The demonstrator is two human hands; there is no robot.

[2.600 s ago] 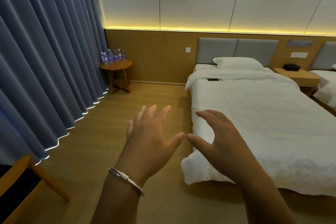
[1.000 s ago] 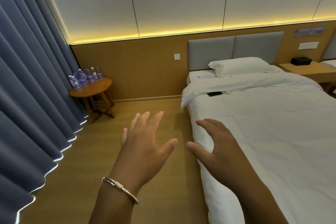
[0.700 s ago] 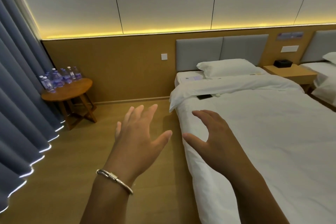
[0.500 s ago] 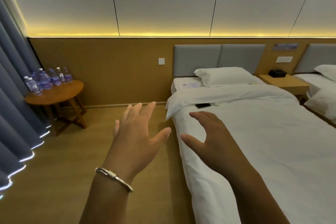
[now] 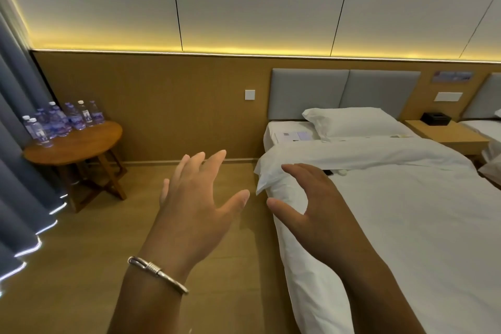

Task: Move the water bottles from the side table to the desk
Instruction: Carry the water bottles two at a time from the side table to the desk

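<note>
Room: hotel bedroom, wood-panelled lower wall, lit strip above, grey-blue curtain (image 5: 16,171) along the left edge.
Worktop: round wooden side table (image 5: 78,144) beside the curtain, against the wall, well apart from both hands.
Bottles: water bottles (image 5: 62,120) stand upright in a tight cluster at the back and left of the worktop; about nine caps can be made out, exact count uncertain because they overlap.
Left hand: left hand (image 5: 195,206) raised in mid-air over the floor, fingers spread wide, holding nothing; silver bracelet (image 5: 158,274) on the wrist.
Right hand: right hand (image 5: 314,209) raised beside the left, over the edge of the bed (image 5: 406,211), fingers loosely arched and open, holding nothing.
Desk: not in view.
Progress: by the look of it nothing has been moved; every visible bottle sits on the side table.
Left to do: reach the table, pick up bottles, carry them to the desk, likely over several trips.
Other counts: one pillow (image 5: 349,120), one nightstand (image 5: 447,135) with one dark box (image 5: 435,118).
</note>
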